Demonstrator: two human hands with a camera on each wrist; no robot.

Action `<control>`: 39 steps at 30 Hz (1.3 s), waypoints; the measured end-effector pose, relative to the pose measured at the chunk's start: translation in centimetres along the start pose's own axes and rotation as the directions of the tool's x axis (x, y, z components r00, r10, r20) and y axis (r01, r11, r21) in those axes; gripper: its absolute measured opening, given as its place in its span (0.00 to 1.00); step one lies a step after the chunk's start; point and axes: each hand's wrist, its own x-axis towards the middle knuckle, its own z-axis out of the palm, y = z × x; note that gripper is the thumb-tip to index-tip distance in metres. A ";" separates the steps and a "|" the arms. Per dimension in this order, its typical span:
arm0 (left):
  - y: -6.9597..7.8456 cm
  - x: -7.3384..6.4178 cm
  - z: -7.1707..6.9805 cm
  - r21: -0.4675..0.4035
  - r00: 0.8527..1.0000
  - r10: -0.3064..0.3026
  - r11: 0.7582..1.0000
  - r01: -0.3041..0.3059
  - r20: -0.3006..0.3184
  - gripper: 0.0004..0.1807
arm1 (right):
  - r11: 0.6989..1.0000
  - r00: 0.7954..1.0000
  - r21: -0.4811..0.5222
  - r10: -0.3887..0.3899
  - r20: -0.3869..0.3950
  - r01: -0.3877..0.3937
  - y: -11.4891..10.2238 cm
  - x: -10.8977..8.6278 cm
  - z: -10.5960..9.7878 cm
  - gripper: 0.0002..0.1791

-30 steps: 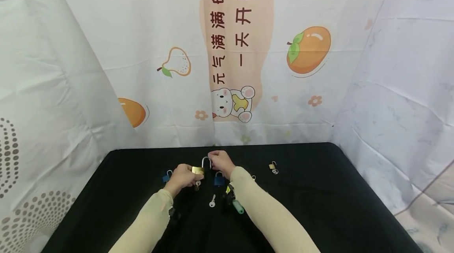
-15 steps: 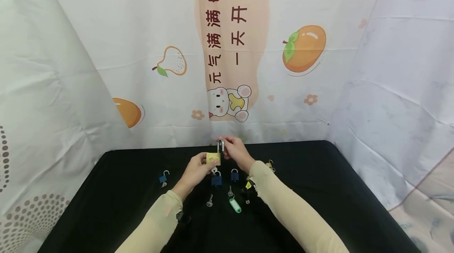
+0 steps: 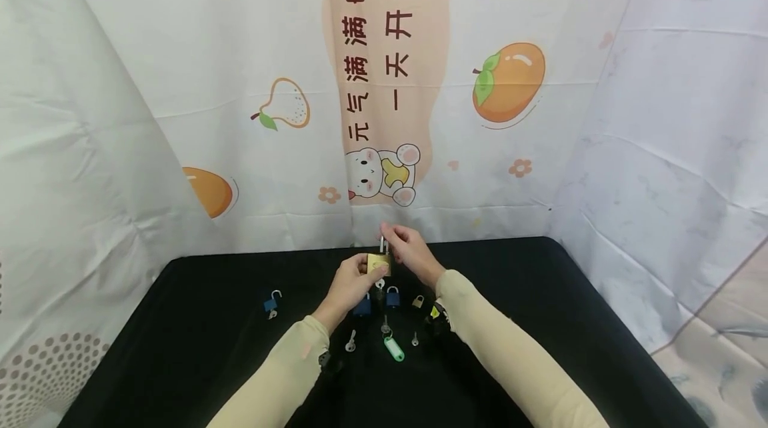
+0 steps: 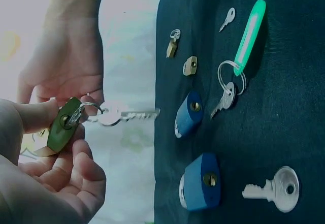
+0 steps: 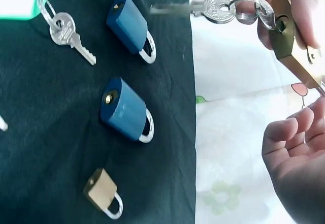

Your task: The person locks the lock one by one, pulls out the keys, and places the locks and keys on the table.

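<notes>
- Since half a second ago: the large brass padlock [image 3: 377, 265] has shifted right relative to the locks below, and its shackle now shows as a narrower loop.
- A small brass padlock [image 3: 418, 302], hidden by the right arm before, now shows; the farther one with a ring [image 4: 172, 46] is covered by that arm in the head view (left wrist view shows it).
- On the black tabletop [image 3: 540, 348]: two blue padlocks [image 5: 127, 109] side by side, a third blue one [image 3: 271, 306] off left, a loose key [image 3: 351, 341], a small key [image 3: 415, 339], a key with green tag [image 3: 393, 349].
- In the way: the key hanging from the large padlock [image 5: 218, 8] and the left hand partly overlap the blue pair.
- Left hand [image 3: 349, 281]: thumb and fingers pinch the large padlock's body, raised above the table.
- Right hand [image 3: 413, 255]: fingers curled, pinching the shackle from above; forearm slants in from lower right.
</notes>
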 end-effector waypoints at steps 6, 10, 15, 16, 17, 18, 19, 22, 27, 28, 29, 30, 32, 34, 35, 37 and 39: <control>0.4 0.0 0.7 0.015 0.999 0.035 0.999 -0.035 -0.022 0.20 | 0.999 1.000 -0.052 -0.002 -0.025 0.001 0.6 0.1 -0.3 0.33; 0.8 0.0 0.8 -0.032 0.997 0.042 0.999 -0.044 -0.064 0.20 | 1.000 0.998 -0.011 0.001 -0.062 -0.001 1.1 0.0 -0.4 0.33; 1.0 0.0 0.9 -0.100 0.992 0.034 0.994 -0.046 -0.121 0.20 | 1.000 0.996 -0.013 -0.024 -0.087 0.023 1.3 -0.4 -0.5 0.34; 1.0 0.0 1.0 -0.102 0.992 0.039 0.993 -0.051 -0.121 0.21 | 0.999 0.996 -0.019 -0.030 -0.085 0.028 1.2 -0.5 -0.5 0.34; 1.0 0.0 1.0 -0.106 0.992 0.043 0.993 -0.056 -0.118 0.21 | 0.999 0.996 -0.027 -0.036 -0.082 0.034 1.2 -0.5 -0.5 0.34; 1.1 -0.1 1.0 -0.110 0.992 0.048 0.992 -0.060 -0.114 0.21 | 0.998 0.996 -0.041 -0.042 -0.082 0.039 1.2 -0.6 -0.5 0.34; 1.1 -0.1 1.1 -0.111 0.992 0.053 0.992 -0.065 -0.112 0.21 | 0.997 0.996 -0.061 -0.046 -0.082 0.041 1.1 -0.6 -0.5 0.34; 1.4 -0.2 1.1 -0.125 0.991 0.060 0.989 -0.075 -0.120 0.21 | 0.986 0.993 -0.155 -0.074 -0.092 0.059 0.9 -0.6 -0.6 0.35; 1.5 -0.1 1.1 -0.153 0.990 0.037 0.987 -0.057 -0.134 0.21 | 0.970 0.993 -0.232 -0.095 -0.065 0.078 0.7 -0.8 -0.8 0.38; 1.5 -0.1 1.1 -0.164 0.991 0.032 0.985 -0.054 -0.134 0.21 | 0.971 0.994 -0.226 -0.089 -0.055 0.075 0.7 -0.9 -0.8 0.39; 1.5 -0.2 1.0 -0.173 0.991 0.030 0.984 -0.053 -0.133 0.22 | 0.974 0.996 -0.213 -0.082 -0.046 0.070 0.7 -0.9 -0.8 0.38; 1.5 -0.2 1.0 -0.180 0.991 0.033 0.982 -0.057 -0.133 0.22 | 0.977 0.996 -0.205 -0.075 -0.040 0.065 0.7 -0.9 -0.8 0.38; 1.4 -0.2 1.0 -0.194 0.990 0.032 0.979 -0.058 -0.136 0.22 | 0.979 0.998 -0.194 -0.065 -0.026 0.059 0.6 -0.9 -0.7 0.37; 1.4 -0.2 1.0 -0.203 0.990 0.033 0.977 -0.061 -0.139 0.23 | 0.981 0.998 -0.185 -0.056 -0.017 0.052 0.5 -0.9 -0.7 0.37; 1.4 -0.1 1.0 -0.202 0.989 0.035 0.977 -0.063 -0.141 0.23 | 0.982 0.998 -0.183 -0.054 -0.014 0.050 0.4 -0.9 -0.6 0.37; 1.5 -0.1 0.9 -0.196 0.989 0.033 0.979 -0.061 -0.143 0.22 | 0.981 0.999 -0.187 -0.052 -0.012 0.049 0.3 -0.9 -0.6 0.37; 1.5 -0.1 0.9 -0.197 0.988 0.027 0.979 -0.056 -0.149 0.22 | 0.973 0.998 -0.222 -0.063 -0.027 0.055 0.4 -0.8 -0.5 0.37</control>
